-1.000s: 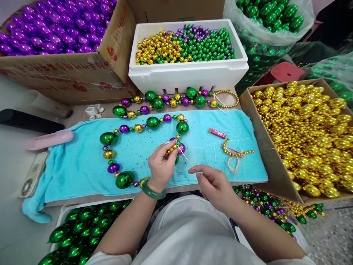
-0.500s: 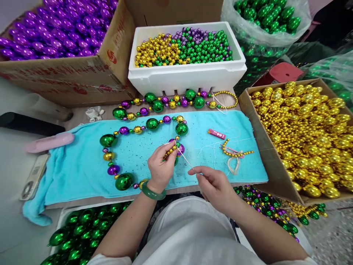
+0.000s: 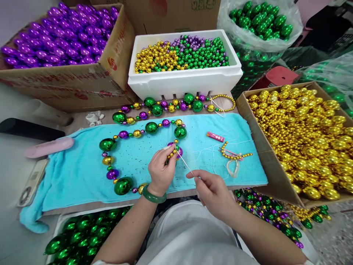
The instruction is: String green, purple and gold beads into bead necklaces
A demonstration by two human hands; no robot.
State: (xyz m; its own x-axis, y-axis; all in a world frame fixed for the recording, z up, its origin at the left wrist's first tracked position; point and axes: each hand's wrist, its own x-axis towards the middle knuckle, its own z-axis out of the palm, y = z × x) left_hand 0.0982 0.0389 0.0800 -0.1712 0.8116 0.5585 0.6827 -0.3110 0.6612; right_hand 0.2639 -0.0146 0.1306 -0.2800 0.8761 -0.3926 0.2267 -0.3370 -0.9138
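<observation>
The strand of round green, purple and gold beads (image 3: 123,186) has a smooth, mirror-glossy, plastic-looking finish; its thin white cord (image 3: 185,164) looks smooth. The rectangular turquoise cloth towel (image 3: 77,165) is matt and fuzzy. The long white foam box (image 3: 182,82) is matt, the brown red-printed box (image 3: 55,88) dull cardboard, the translucent bag (image 3: 228,27) crinkled, shiny plastic. The round green bangle (image 3: 153,198) looks polished, like stone.
</observation>
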